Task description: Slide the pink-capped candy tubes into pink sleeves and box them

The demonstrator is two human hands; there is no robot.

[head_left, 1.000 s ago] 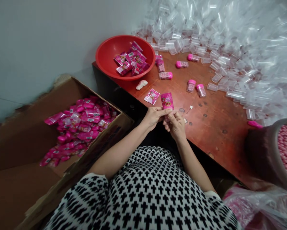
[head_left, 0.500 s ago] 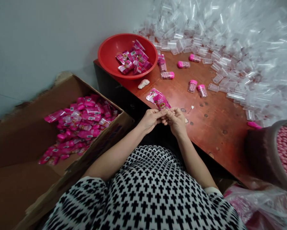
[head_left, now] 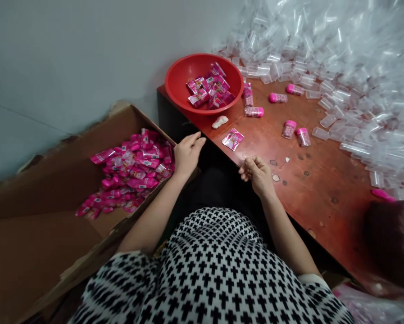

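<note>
My left hand (head_left: 187, 152) hangs over the corner of the cardboard box (head_left: 87, 180), fingers stretched out and empty, beside the heap of pink sachets (head_left: 130, 171) inside it. My right hand (head_left: 257, 173) rests at the near edge of the red-brown table (head_left: 310, 180), fingers curled loosely with nothing visible in them. One pink sachet (head_left: 233, 138) lies on the table between the hands and the red bowl (head_left: 203, 83), which holds more sachets.
A big heap of clear plastic vials (head_left: 340, 67) covers the back right of the table. A few pink-capped filled vials (head_left: 294, 130) and a small white lump (head_left: 220, 121) lie near the bowl. A dark container (head_left: 391, 243) stands at the right edge.
Both hands held a pink sachet together in front of me. Now they are apart, the sachet is gone from them, and the left hand has swung out over the box.
</note>
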